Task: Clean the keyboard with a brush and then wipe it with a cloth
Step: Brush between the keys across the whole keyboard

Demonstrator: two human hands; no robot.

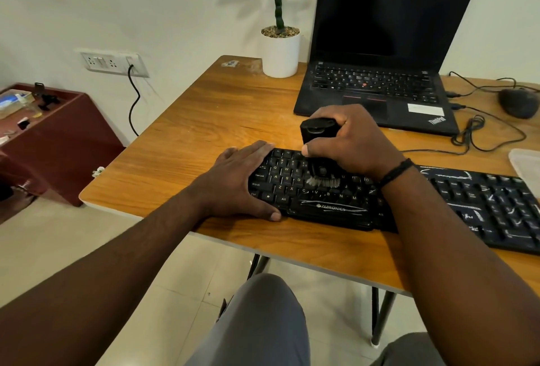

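Observation:
A black keyboard with white dust streaks lies along the front of the wooden table. My right hand grips a black brush held upright, its pale bristles pressed on the keys near the middle-left of the board. Flat on the keyboard's left end rests my left hand, thumb at the front edge, fingers over the top-left corner. A pale cloth-like thing shows at the right edge; I cannot tell what it is.
Behind the keyboard is an open black laptop with a dark screen. A white plant pot stands to its left. A black mouse and looped cables lie at the right. A red cabinet stands left of the table.

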